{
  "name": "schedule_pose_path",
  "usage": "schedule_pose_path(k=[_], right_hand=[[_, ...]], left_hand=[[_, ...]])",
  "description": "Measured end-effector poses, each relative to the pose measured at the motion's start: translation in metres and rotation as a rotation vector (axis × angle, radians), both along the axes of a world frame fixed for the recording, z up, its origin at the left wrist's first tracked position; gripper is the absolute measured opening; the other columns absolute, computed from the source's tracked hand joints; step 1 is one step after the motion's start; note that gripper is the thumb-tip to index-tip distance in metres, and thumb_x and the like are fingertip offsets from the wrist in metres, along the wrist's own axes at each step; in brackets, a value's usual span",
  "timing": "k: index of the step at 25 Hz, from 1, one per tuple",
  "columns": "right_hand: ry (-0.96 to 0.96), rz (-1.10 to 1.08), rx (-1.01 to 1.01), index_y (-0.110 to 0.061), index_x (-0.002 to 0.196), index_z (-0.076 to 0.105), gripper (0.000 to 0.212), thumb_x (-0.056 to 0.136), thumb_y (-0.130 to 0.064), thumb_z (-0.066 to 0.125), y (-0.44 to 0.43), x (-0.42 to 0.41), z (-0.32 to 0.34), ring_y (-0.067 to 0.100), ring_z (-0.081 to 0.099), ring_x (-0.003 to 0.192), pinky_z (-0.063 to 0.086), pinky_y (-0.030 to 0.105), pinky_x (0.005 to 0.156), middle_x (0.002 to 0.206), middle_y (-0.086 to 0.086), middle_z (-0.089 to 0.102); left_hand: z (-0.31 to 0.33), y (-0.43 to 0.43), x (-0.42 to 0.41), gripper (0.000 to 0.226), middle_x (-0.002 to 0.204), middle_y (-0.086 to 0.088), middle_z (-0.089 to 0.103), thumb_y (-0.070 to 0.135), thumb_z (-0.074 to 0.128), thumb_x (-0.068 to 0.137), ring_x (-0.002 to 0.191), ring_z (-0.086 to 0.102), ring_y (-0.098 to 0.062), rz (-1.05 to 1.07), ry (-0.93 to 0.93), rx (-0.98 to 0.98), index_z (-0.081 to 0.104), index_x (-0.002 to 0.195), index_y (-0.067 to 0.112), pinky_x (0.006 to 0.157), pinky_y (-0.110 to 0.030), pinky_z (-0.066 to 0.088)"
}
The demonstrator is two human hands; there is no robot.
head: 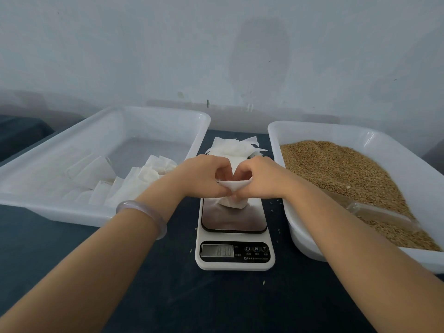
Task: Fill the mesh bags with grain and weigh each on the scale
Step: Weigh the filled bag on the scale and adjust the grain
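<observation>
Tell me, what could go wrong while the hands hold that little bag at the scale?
1. The left hand and right hand pinch the mesh bag while it seems to sit on the scale, so their pull might skew the reading.
2. If the bag tips, grain could spill; stray grains already lie on the table.

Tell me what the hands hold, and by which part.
The left hand and right hand pinch one white mesh bag by its top edge; its bottom rests on the scale.
</observation>
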State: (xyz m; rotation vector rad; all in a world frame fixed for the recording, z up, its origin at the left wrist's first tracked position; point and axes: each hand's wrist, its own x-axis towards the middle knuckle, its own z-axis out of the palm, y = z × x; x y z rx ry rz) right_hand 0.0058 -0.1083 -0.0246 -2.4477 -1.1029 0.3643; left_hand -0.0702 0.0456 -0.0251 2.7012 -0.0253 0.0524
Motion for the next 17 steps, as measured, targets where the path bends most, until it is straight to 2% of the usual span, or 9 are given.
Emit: schedule_pose_path(k=[2, 5, 17], right_hand=[[-0.022, -0.003, 0.007, -0.029, 0.085, 0.065, 0.019, 0.07, -0.03, 0.076, -0.0004, -0.0004, 0.0006, -0.001, 0.053, 0.067, 0.034, 0.009, 0.046, 0.076, -0.017, 0.055], [-0.034, -0.004, 0.022, -0.028, 0.084, 0.066, 0.017, 0.07, -0.029, 0.076, -0.0016, -0.0013, 0.0013, -0.004, 0.049, 0.062, 0.034, 0.003, 0.047, 0.073, -0.017, 0.051], [-0.027, 0.014, 0.043, -0.028, 0.079, 0.066, 0.011, 0.072, -0.027, 0.075, -0.0024, 0.0011, 0.0012, -0.004, 0.051, 0.058, 0.034, 0.006, 0.045, 0.07, -0.016, 0.057]], left_hand=[[-0.0003, 0.0002, 0.0001, 0.019, 0.093, 0.012, 0.065, 0.032, 0.07, 0.075, 0.095, 0.061, -0.013, -0.001, -0.004, -0.008, 0.061, 0.091, 0.026, 0.086, -0.034, 0.049], [-0.0006, 0.0004, 0.0005, 0.02, 0.095, 0.01, 0.067, 0.031, 0.07, 0.075, 0.095, 0.061, -0.014, -0.001, -0.001, -0.024, 0.062, 0.092, 0.024, 0.087, -0.036, 0.049], [-0.0028, -0.0002, 0.0009, 0.015, 0.094, 0.01, 0.067, 0.031, 0.068, 0.074, 0.09, 0.06, -0.014, 0.021, -0.009, -0.023, 0.06, 0.087, 0.03, 0.082, -0.033, 0.049]])
